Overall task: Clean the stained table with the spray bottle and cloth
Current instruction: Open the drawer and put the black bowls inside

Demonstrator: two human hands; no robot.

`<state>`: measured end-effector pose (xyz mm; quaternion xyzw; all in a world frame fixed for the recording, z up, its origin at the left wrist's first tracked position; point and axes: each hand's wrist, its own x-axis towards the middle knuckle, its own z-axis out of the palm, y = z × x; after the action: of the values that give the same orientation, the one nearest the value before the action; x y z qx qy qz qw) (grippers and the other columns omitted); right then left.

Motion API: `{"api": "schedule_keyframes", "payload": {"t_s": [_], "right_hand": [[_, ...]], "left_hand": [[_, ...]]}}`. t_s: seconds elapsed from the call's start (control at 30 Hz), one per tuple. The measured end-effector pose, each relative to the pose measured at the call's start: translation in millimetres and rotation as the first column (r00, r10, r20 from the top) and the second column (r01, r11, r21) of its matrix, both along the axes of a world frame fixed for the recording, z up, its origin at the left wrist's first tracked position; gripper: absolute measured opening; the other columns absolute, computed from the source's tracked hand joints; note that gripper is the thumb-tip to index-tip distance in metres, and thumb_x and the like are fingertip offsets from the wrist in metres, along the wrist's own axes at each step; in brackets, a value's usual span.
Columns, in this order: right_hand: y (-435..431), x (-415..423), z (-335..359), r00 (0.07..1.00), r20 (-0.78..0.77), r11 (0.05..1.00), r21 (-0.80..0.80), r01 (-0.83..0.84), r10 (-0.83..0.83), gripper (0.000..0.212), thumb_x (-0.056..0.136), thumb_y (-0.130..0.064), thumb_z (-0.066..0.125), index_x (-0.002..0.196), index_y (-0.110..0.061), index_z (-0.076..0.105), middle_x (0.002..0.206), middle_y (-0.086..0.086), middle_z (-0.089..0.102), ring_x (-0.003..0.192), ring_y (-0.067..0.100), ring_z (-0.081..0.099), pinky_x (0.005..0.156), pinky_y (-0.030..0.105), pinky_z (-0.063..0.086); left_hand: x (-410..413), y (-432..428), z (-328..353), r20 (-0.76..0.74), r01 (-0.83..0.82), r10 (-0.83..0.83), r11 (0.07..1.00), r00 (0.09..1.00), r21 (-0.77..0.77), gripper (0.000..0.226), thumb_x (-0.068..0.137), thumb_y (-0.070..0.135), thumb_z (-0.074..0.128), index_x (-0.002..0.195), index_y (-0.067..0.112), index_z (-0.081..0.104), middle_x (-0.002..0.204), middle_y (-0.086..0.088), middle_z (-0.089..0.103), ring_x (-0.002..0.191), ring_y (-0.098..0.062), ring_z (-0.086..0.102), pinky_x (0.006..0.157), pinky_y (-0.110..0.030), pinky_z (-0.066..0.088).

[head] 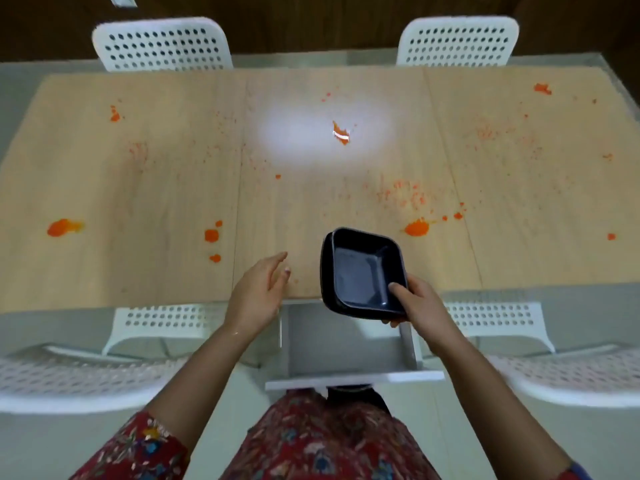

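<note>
Head view: right hand [424,306] grips two nested trays [360,268]; four chairs [162,43]

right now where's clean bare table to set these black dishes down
The table is bare at near left, between the big blob and the blob cluster; also near right, between the splash and the small spot. Speckles crowd the stretch just beyond the dishes.
</note>
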<state>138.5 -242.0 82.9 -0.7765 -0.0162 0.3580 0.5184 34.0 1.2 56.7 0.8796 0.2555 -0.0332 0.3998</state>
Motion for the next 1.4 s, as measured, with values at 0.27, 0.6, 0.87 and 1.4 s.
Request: {"api": "schedule_keyframes", "payload": {"t_s": [0.27,0.6,0.87,1.4], "right_hand": [[-53.1,-65.0,-87.5,0.98,-0.187,0.941,-0.339,0.001,-0.069,0.018,0.094,-0.006,0.046,0.084,0.0,0.059,0.078,0.018,0.061,0.062,0.027,0.063,0.057,0.034,0.058],[-19.0,-42.8,-215.3,0.973,-0.207,0.784,-0.585,-0.206,0.101,0.006,0.091,-0.008,0.052,0.091,-0.003,0.056,0.082,0.01,0.06,0.071,0.023,0.056,0.058,0.029,0.042],[-19.5,-37.5,-279.6,0.979,-0.175,0.805,-0.564,-0.187,0.105,0.022,0.093,-0.014,0.045,0.107,-0.007,0.06,0.108,0.017,0.066,0.093,0.034,0.064,0.082,0.04,0.055],[-44.0,-145.4,-226.9,0.62,-0.044,0.414,-0.707,-0.573,0.783,0.043,0.096,-0.022,0.042,0.139,-0.019,0.044,0.134,0.004,0.054,0.12,0.025,0.051,0.101,0.034,0.039]], "left_hand": [[-41.7,-6.5,-51.5,-0.097,0.152,-0.12,0.877,0.988,0.457,0.054,0.096,0.031,0.052,0.145,0.015,0.04,0.154,-0.004,0.034,0.14,-0.024,0.033,0.111,-0.05,0.028],[-43.0,-12.2,-71.4,0.006,0.035,-0.045,0.866,0.999,0.498,0.054,0.096,0.044,0.035,0.143,0.019,0.043,0.15,0.001,0.04,0.138,-0.02,0.036,0.111,-0.048,0.031],[-46.3,-13.0,-84.5,0.043,0.018,-0.048,0.849,0.998,0.528,0.055,0.096,0.043,0.036,0.147,0.022,0.036,0.154,0.004,0.033,0.144,-0.015,0.026,0.117,-0.045,0.021],[-47.5,-13.4,-85.9,0.021,0.029,-0.047,0.849,0.999,0.527,0.057,0.096,0.042,0.035,0.148,0.02,0.034,0.157,0.003,0.029,0.146,-0.016,0.022,0.118,-0.044,0.016]]}}
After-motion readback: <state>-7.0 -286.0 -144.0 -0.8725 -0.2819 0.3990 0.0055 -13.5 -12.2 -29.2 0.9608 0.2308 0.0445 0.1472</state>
